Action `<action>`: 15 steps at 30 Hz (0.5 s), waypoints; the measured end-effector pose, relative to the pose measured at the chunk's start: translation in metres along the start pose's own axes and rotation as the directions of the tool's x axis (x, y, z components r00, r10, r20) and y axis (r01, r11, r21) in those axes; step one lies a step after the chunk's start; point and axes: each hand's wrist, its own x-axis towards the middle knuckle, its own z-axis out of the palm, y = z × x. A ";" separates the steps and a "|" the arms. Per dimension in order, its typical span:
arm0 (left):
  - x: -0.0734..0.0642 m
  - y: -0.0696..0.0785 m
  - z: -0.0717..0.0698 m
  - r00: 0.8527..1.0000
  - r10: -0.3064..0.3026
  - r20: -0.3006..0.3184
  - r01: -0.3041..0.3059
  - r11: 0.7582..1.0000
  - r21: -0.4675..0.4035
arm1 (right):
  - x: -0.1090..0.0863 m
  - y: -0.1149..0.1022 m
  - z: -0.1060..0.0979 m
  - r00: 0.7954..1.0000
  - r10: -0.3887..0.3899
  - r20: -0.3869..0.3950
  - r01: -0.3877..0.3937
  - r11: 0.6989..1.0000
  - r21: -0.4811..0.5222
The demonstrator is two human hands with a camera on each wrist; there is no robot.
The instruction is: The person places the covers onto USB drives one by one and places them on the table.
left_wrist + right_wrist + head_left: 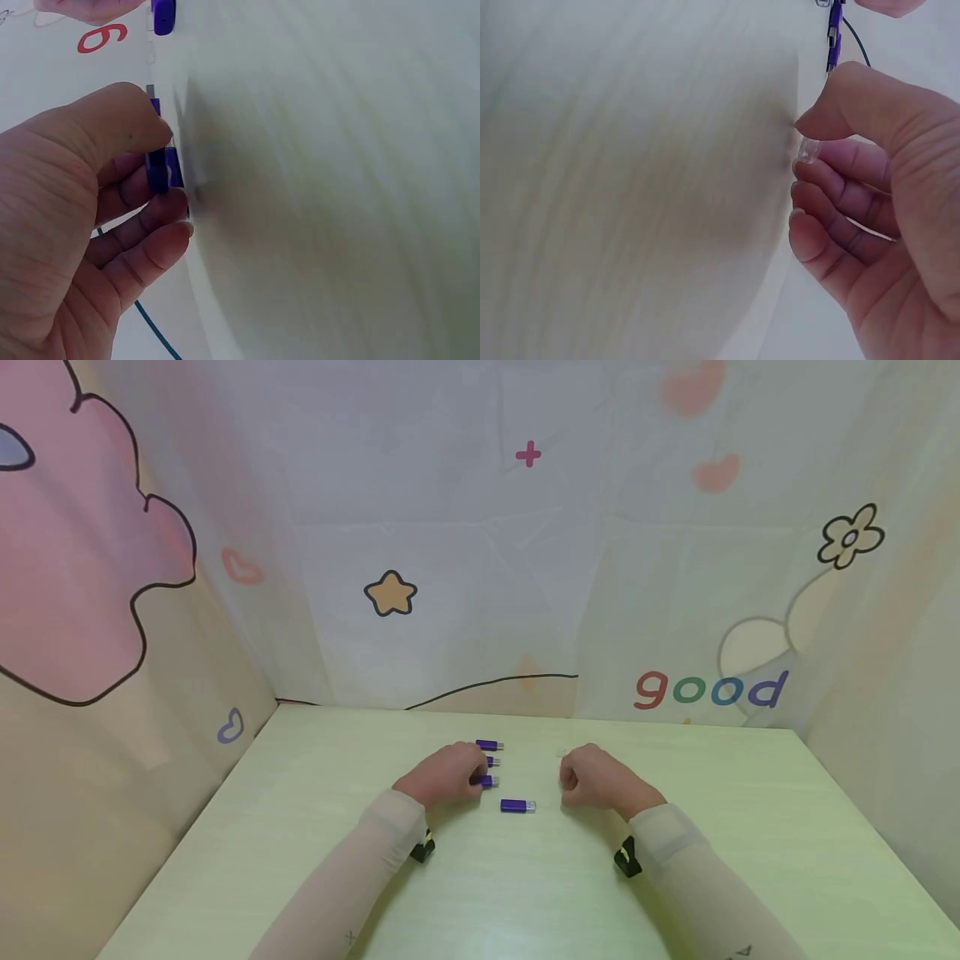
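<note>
My left hand (450,774) pinches a purple USB flash drive (157,174) between thumb and fingertips, low over the table. In the head view that drive's metal plug points right. Two more purple USB flash drives (490,745) lie just beyond it, one partly hidden by the fingers. Nearer to me, another USB flash drive (517,807) rests on the table with a clear cap over its plug end. To the right, my right hand (600,778) has its fingers curled at the table surface. A small clear cap (808,150) is pinched between its thumb and index finger.
Small clear pieces (562,752), faint and hard to make out, lie just beyond the right hand. The pale table (525,893) ends at a printed curtain (465,610) at the back and sides. Each wrist carries a black strapped device (628,857).
</note>
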 end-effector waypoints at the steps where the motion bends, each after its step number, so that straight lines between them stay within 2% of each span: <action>1: -0.001 0.000 -0.001 1.000 0.005 -0.011 -0.005 1.000 -0.001 | -0.001 0.001 0.000 1.000 0.001 -0.005 -0.001 1.000 -0.001; 4: -0.003 0.001 -0.003 0.999 0.022 -0.041 -0.022 1.000 -0.005 | -0.002 0.002 -0.001 1.000 -0.011 -0.022 0.011 1.000 0.002; 9: -0.005 0.001 -0.006 0.996 0.047 -0.071 -0.051 0.997 -0.056 | -0.003 0.005 -0.004 0.993 -0.086 -0.078 0.086 0.996 0.005; 15: -0.009 0.002 -0.008 0.994 0.067 -0.087 -0.082 0.980 -0.183 | -0.007 0.004 -0.008 0.985 -0.124 -0.118 0.132 0.989 0.062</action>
